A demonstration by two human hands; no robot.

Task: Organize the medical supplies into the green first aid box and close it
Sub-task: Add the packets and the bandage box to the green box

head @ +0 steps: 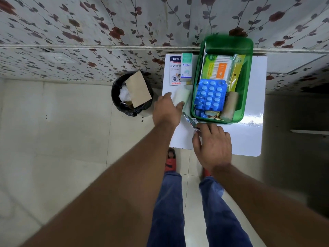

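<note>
both hands [212, 145] near open green box [247, 97].

A black-lined waste bin [132, 94] holding a brown card [139, 89] and white wadding [124, 94] stood on the tiled floor [53, 131], just left of the left hand.

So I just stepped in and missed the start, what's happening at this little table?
A person is packing medical supplies into an open green first aid box, which already holds blue pill strips and cotton swabs. The left hand reaches for a white roll beside the box. The right hand touches a foil strip. A Hansaplast pack and Optibex carton wait outside.
</note>
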